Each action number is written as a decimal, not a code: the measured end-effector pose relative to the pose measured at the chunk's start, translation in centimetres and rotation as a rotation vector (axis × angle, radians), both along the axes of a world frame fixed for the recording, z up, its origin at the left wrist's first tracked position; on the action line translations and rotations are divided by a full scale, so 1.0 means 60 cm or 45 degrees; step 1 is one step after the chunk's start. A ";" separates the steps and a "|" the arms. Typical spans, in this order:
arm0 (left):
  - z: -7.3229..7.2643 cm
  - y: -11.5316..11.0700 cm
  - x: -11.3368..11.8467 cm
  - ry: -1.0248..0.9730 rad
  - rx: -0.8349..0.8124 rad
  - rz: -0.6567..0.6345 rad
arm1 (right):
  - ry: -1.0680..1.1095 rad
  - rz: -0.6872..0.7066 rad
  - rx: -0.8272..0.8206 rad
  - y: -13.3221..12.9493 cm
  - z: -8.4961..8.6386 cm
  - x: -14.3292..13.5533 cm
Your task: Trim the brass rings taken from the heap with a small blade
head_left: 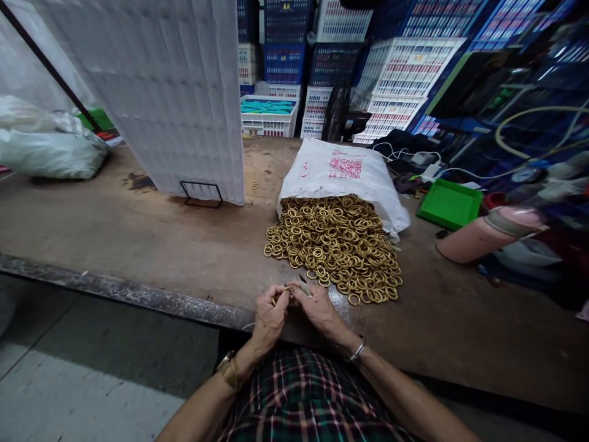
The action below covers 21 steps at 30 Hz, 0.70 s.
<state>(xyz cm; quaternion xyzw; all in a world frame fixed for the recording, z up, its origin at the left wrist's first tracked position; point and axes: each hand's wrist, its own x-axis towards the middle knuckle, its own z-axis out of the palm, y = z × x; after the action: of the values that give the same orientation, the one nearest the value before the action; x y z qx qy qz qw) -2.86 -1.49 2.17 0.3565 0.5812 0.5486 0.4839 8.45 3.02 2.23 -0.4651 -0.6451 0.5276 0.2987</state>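
Observation:
Near the table's front edge, my left hand [270, 313] is closed on a brass-coloured ring [275, 299]. My right hand [317, 307] almost touches it, its fingers wrapped round a small pale-handled blade [304, 285] with a dark tip that points up and left. Just beyond my hands lies a large heap of similar rings [338, 245], spilling from the mouth of a white sack [340, 172] with red print. Part of the held ring is hidden by my fingers.
A tall white panel [184, 98] stands on a black wire stand [201, 194] at the left. Plastic bags [50, 147] lie farther left. A green tray [450, 204] and a pink cylinder [488, 233] are at the right. Stacked crates [396, 67] rise behind the table [138, 245].

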 end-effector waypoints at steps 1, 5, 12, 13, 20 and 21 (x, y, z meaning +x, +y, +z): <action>-0.001 0.000 -0.002 0.066 0.055 -0.002 | -0.018 -0.001 0.012 0.002 0.002 0.001; -0.006 -0.003 -0.009 0.194 0.155 -0.062 | -0.092 -0.031 0.076 0.008 0.008 0.001; -0.002 -0.013 -0.016 -0.132 -0.184 -0.232 | -0.200 -0.023 0.124 0.007 0.005 -0.003; -0.001 -0.014 -0.018 -0.213 -0.208 -0.243 | -0.198 -0.020 0.124 0.006 0.005 -0.004; -0.003 -0.017 -0.025 -0.674 -0.224 -0.274 | -0.174 0.044 0.154 0.011 0.002 -0.007; -0.003 -0.017 -0.025 -0.675 -0.220 -0.261 | -0.191 0.051 0.183 0.011 0.000 -0.005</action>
<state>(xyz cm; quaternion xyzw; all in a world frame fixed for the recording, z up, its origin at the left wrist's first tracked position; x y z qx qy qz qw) -4.34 -2.51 1.98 0.2152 0.4401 0.5193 0.7003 8.12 3.70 2.25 -0.4676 -0.7110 0.4496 0.2715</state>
